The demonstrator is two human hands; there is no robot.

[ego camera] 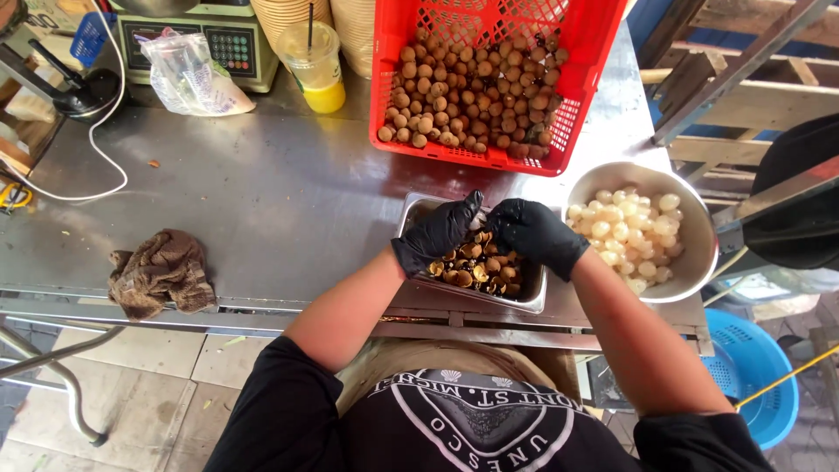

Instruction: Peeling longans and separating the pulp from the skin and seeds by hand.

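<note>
- Both gloved hands meet over the steel pan point(418, 212) at lower centre, half full of brown shells point(479, 267).
- Left hand point(440, 231): fingers curled, tips pinching a small fruit point(478, 222) against the right.
- Right hand point(535, 234): fingers bent, pressed together on the same fruit.
- Best kept low over the pan so shells drop in.
- Bowl point(690, 210) of peeled fruit just right; short reach.
- Red crate point(489, 22) of unpeeled fruit point(472, 96) at top centre.
- Rag point(162, 271) at left, well apart.
</note>
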